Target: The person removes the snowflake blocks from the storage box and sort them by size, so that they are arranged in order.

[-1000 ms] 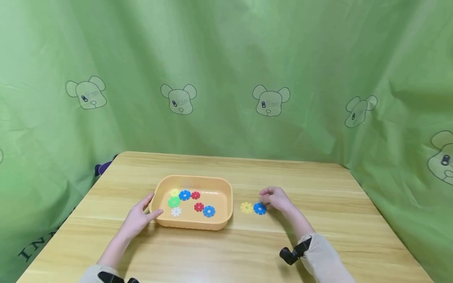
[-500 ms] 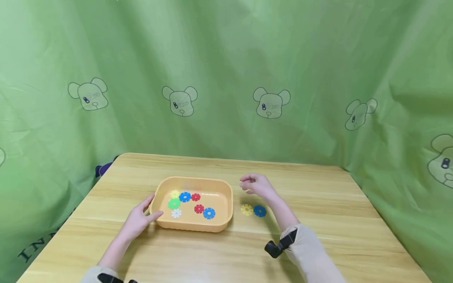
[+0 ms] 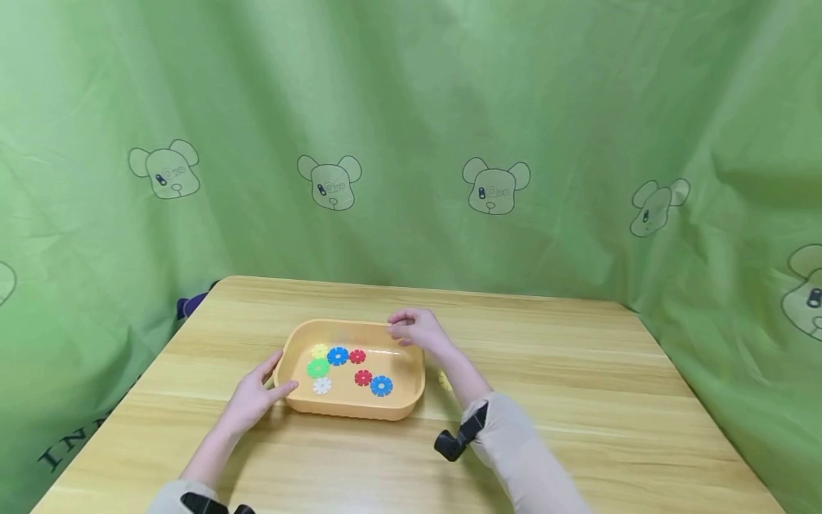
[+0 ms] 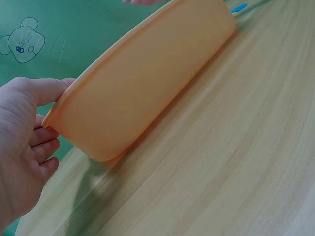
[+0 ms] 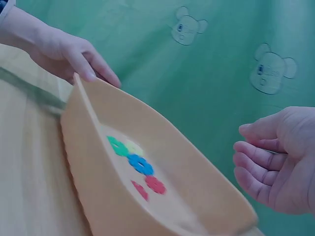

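Note:
My left hand [image 3: 249, 403] grips the left end of a peach plastic basin [image 3: 349, 410], thumb over the rim and fingers outside, under the lip in the left wrist view. Inside lie several notched snowflake discs: yellow, blue [image 3: 337, 355], red [image 3: 362, 378], green [image 3: 317, 368] and white [image 3: 322, 385]. My right hand [image 3: 417, 330] hovers above the basin's far right corner. In the right wrist view its fingers curl loosely, and I see nothing in them. On the table, a yellow snowflake disc [image 3: 444, 380] is partly hidden by my right arm; a blue disc [image 4: 239, 8] shows beyond the basin.
The wooden table [image 3: 578, 371] extends right and in front of the basin. A green curtain [image 3: 411, 235] printed with bear heads hangs behind and at both sides. A dark purple thing [image 3: 190, 305] shows past the table's left edge.
My right hand has left the blue disc on the table, risen and moved left to the basin's far right corner. My left hand still holds the basin.

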Motion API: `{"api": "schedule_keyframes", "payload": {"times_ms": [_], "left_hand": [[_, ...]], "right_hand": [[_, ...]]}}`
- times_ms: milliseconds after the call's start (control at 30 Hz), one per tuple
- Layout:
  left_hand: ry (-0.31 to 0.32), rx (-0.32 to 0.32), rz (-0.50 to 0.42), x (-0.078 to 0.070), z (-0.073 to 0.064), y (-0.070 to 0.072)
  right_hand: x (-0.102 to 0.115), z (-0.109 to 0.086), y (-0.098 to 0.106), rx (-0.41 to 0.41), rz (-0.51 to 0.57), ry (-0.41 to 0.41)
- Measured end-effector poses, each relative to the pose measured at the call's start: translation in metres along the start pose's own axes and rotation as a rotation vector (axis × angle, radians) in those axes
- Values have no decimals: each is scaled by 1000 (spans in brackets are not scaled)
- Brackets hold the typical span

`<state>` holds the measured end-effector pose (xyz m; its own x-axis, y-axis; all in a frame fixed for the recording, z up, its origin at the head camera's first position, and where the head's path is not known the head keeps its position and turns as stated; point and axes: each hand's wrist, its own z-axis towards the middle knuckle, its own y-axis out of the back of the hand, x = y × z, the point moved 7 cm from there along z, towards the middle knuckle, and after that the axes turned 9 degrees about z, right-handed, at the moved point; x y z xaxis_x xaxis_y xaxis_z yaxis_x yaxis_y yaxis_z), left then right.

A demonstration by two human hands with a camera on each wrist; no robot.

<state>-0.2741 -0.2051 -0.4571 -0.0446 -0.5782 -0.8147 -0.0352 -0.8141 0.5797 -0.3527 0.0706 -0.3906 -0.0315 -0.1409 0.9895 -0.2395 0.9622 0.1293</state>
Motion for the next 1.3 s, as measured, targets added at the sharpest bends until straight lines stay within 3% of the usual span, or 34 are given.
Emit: {"api": "schedule_keyframes", "payload": {"times_ms": [200,567,833,1300], "left_hand": [[3,1,-4,2,1,0],[-8,6,-10,1,2,-1],[3,-5,0,3,4,1],[1,-12,12,5,6,0]], "right_hand": [[-5,12,-35,29,62,-3],[-26,29,-82,22,56,-7],[-42,40,-95,-27,-80,9],[-54,42,-109,86,-390,94]]}}
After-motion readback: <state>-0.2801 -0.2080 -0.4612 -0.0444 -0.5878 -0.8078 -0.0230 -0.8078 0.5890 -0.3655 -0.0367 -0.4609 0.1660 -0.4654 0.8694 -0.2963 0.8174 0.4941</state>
